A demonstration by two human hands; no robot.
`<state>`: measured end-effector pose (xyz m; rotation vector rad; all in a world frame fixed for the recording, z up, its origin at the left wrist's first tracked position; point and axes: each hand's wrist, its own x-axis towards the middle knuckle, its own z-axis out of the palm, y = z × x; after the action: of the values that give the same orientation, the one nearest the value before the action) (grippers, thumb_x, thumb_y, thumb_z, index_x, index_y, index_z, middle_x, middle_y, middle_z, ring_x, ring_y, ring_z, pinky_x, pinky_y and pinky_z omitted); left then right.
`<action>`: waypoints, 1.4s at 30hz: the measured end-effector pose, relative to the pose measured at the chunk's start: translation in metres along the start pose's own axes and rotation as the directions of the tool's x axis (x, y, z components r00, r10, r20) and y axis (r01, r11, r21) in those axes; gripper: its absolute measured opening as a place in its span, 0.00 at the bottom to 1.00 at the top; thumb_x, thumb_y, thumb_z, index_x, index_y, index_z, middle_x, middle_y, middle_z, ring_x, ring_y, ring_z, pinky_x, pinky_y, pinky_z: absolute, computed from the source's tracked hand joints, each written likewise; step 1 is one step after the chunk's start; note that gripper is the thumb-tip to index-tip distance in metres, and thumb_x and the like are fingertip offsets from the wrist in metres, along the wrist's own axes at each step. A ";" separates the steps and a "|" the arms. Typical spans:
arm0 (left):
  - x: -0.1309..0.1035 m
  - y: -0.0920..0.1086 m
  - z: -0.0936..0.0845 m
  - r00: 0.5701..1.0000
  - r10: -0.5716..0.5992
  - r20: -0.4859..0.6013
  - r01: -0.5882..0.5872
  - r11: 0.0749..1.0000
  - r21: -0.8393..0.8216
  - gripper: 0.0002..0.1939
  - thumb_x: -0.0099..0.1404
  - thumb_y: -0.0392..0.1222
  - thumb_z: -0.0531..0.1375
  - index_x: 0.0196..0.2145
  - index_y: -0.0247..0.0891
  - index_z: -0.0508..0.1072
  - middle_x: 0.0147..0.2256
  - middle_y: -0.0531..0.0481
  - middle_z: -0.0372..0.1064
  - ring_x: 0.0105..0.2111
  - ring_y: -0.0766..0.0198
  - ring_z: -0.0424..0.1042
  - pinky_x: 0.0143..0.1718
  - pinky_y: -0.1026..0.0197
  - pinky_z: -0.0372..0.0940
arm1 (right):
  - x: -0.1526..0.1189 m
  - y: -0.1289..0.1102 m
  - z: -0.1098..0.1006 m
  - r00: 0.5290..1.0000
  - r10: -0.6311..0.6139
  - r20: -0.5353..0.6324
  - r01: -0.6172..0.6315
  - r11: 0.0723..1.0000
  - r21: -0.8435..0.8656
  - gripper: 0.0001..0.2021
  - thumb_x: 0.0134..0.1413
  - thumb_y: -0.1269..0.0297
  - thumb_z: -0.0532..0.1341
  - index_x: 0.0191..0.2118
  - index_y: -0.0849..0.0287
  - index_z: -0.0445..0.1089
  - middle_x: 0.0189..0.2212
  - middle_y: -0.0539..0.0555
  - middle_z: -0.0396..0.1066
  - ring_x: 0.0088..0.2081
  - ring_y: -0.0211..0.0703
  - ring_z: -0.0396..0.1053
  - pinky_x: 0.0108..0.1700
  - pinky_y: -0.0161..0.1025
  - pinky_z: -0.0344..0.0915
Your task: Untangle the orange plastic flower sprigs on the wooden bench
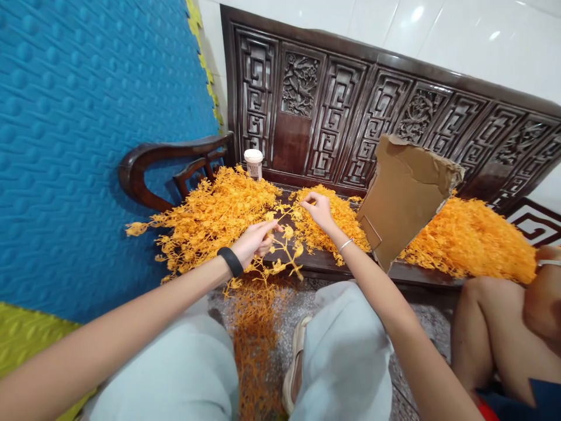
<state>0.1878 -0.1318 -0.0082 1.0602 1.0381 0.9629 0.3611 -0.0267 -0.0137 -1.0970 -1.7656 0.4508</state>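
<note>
My left hand (258, 241), with a black band at the wrist, is closed round a yellow-orange branched plastic sprig (287, 251) that hangs below and to the right of the fist. To its upper right, my right hand (318, 210) is held in a pinch near the top of the sprig; whatever sits between its fingertips is too small to make out. A big heap of orange plastic sprigs (210, 216) lies left of my hands on the dark wooden bench. Behind and below my right hand is a smaller orange pile (346, 225).
A white-lidded cup (253, 165) stands by the carved backrest (293, 137). A torn cardboard piece (401, 193) stands right of my right hand, before another orange heap (473, 240). More sprigs (254, 339) lie on the floor. A person's bare knee (486, 310) is at right.
</note>
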 end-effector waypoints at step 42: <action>0.019 -0.008 -0.017 0.976 0.072 -0.205 -0.100 0.986 -0.131 0.08 0.61 0.41 0.50 0.26 0.37 0.61 0.07 0.64 0.40 0.07 0.77 0.37 0.11 0.72 0.36 | -0.014 -0.013 0.007 0.947 -0.148 0.285 0.040 0.934 0.354 0.10 0.45 0.62 0.59 0.36 0.59 0.66 0.35 0.52 0.68 0.35 0.38 0.66 0.38 0.37 0.62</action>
<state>0.1772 -0.1119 -0.0222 0.9106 1.0764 1.2150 0.3506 -0.0437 -0.0151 -0.7156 -1.9053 0.8746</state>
